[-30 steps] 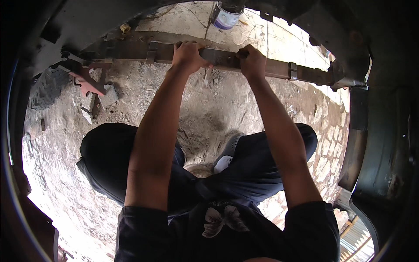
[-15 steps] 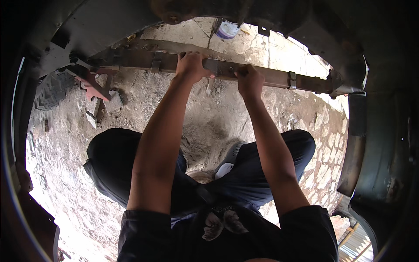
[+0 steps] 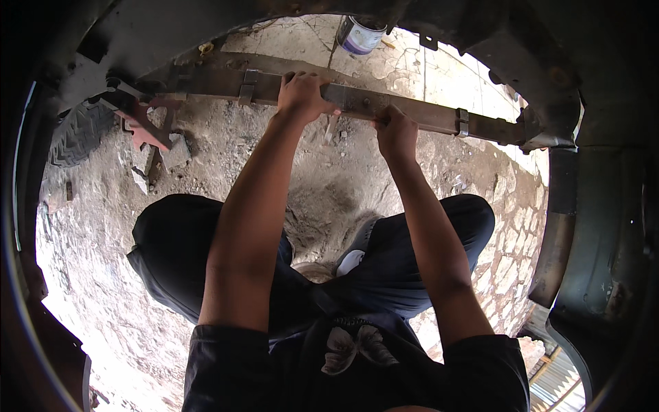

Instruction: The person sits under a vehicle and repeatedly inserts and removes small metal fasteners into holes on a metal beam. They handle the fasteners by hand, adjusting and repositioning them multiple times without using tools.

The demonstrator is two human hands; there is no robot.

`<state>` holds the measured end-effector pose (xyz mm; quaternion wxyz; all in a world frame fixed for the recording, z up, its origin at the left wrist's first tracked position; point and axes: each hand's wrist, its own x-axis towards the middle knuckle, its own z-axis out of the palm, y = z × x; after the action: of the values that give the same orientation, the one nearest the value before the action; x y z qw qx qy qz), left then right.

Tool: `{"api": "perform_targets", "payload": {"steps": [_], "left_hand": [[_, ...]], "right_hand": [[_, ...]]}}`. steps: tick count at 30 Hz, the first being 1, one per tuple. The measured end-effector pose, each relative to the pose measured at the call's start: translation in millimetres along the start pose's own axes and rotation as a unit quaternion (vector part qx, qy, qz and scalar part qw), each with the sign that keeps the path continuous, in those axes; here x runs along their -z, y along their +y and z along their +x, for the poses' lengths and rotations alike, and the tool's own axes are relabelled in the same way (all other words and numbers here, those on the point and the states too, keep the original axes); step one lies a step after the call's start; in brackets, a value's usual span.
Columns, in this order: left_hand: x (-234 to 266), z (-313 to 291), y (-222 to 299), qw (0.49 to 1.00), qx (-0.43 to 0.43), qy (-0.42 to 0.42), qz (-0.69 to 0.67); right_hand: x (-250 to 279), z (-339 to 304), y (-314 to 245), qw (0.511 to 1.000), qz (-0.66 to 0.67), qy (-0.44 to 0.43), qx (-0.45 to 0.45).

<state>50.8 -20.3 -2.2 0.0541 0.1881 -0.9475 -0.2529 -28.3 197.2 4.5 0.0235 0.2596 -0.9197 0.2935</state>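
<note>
A long brown leaf spring with metal clips runs crosswise in front of me, with a small round hole or bolt near its middle. My left hand is closed over the spring left of that spot, fingers across its far edge and thumb stretched to the right. To the right of the same spot, my right hand is curled into a fist against the near side of the spring. Its fingertips are hidden, so anything small inside it cannot be made out.
Dark vehicle body panels arch around me. At the left, a red metal stand is beside broken stone blocks and a treaded tyre. A paint can stands beyond the spring on pale paving. Rough dirt lies underneath.
My view has shifted slightly, and more of the paint can shows. Both hands keep nearly the same places on the spring; the right fist sits very slightly lower and further right in the picture.
</note>
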Motion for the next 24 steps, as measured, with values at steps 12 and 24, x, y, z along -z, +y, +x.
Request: {"api": "perform_targets", "payload": {"steps": [12,24], "left_hand": [[-2,-2,4,1.0,-0.009,0.006,-0.007],[3,-77,59,0.922,-0.049,0.326,-0.202]], "right_hand": [[23,-87,-16,0.926,0.297,0.045,-0.23],[-48,-80,-54,0.658,0.677,-0.019,-0.329]]}}
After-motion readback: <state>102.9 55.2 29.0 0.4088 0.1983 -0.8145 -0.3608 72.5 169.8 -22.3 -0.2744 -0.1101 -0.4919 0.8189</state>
